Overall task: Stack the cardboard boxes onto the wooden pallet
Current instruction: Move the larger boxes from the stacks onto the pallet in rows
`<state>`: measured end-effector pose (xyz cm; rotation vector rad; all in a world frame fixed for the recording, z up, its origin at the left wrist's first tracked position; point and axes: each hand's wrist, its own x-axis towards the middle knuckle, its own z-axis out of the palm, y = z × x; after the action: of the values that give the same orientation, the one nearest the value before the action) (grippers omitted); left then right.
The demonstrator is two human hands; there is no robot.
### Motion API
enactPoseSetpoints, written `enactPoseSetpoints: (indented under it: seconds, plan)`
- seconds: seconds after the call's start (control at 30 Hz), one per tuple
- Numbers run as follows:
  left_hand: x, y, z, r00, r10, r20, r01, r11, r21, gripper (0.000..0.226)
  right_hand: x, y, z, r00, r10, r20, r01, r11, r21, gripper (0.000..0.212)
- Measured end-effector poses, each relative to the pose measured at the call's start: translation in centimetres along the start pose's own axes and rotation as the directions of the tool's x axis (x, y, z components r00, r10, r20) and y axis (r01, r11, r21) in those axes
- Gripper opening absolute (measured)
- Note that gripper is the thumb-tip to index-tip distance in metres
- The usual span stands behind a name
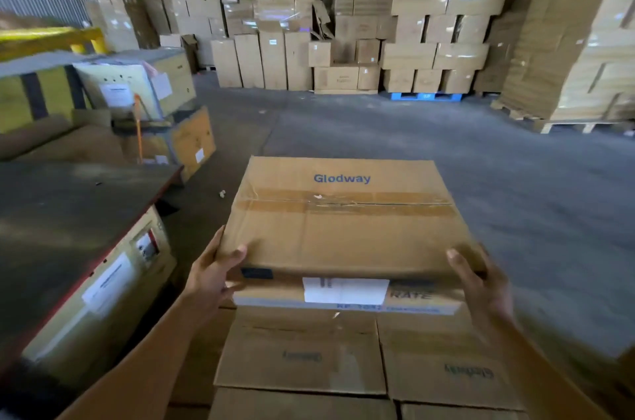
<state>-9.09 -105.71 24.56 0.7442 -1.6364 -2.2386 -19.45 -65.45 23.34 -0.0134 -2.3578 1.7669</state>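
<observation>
Box: cardboard box (343,230) printed "Glodway", taped across its top, white label on its near side, held level before the person.
Left hand: left hand (213,272) holds the near left corner, thumb on top, grip curled round the edge.
Right hand: right hand (481,285) holds the near right corner, grip likewise curled round it.
Below: lower boxes (302,354) lie side by side just under it; whether they touch cannot be told.
Beyond: grey floor (481,179), then tall stacks (275,7) well apart, one on a wooden pallet (567,125).
</observation>
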Motion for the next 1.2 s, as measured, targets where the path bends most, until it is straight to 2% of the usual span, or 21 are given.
enactPoseSetpoints:
  seconds: [0.17, 0.23, 0.33, 0.5, 0.57, 0.7, 0.83, 0.9, 0.97, 1.03, 1.2]
  plan:
    - [9.0, 0.2, -2.6, 0.998, -0.055, 0.031, 0.053, 0.996, 0.066, 0.089, 4.3, 1.1, 7.7, 0.999, 0.048, -0.024, -0.048, 0.999, -0.013, 0.026]
    - [11.8, -0.4, -3.0, 1.000, -0.014, 0.023, 0.012, 0.996, 0.092, 0.081, 6.2, 2.0, 10.0, 0.997, 0.081, 0.000, -0.081, 0.995, -0.053, 0.028]
    - [16.1, -1.7, -3.6, 0.998, -0.049, -0.048, 0.049, 0.999, 0.010, 0.074, 9.0, 3.9, 13.1, 0.993, 0.115, 0.031, -0.113, 0.992, -0.055, 0.055]
    - [23.0, -5.2, -3.9, 0.994, -0.096, -0.045, 0.095, 0.995, -0.016, 0.075, 13.6, 8.5, 17.9, 0.984, 0.172, 0.036, -0.175, 0.979, 0.106, 0.045]
    - [25.9, -7.2, -4.0, 0.994, -0.099, -0.045, 0.098, 0.995, -0.019, 0.077, 15.3, 10.8, 19.6, 0.980, 0.191, 0.052, -0.196, 0.974, 0.113, 0.048]
    - [31.0, -11.8, -4.2, 0.994, -0.108, -0.033, 0.108, 0.994, 0.012, 0.085, 17.8, 16.1, 22.3, 0.981, 0.170, 0.089, -0.172, 0.985, 0.022, 0.057]
    - [34.7, -17.1, -5.0, 0.992, -0.119, -0.047, 0.124, 0.984, 0.126, 0.091, 18.8, 21.7, 24.6, 0.984, 0.168, 0.053, -0.159, 0.978, -0.135, 0.056]
    - [36.0, -19.7, -5.2, 0.991, -0.114, -0.064, 0.125, 0.971, 0.206, 0.082, 19.0, 24.7, 25.7, 0.979, 0.196, 0.051, -0.180, 0.958, -0.226, 0.063]
    - [37.3, -22.2, -5.6, 0.988, -0.120, -0.094, 0.142, 0.949, 0.282, 0.061, 19.3, 27.6, 26.6, 0.972, 0.229, 0.052, -0.204, 0.932, -0.300, 0.066]
    - [38.2, -24.5, -6.3, 0.985, -0.141, -0.095, 0.167, 0.913, 0.373, 0.049, 19.3, 30.3, 27.3, 0.969, 0.244, 0.042, -0.215, 0.913, -0.345, 0.062]
    - [39.3, -28.8, -7.9, 0.974, -0.187, -0.123, 0.223, 0.738, 0.637, 0.066, 18.1, 35.1, 27.8, 0.938, 0.293, 0.185, -0.141, 0.811, -0.568, 0.063]
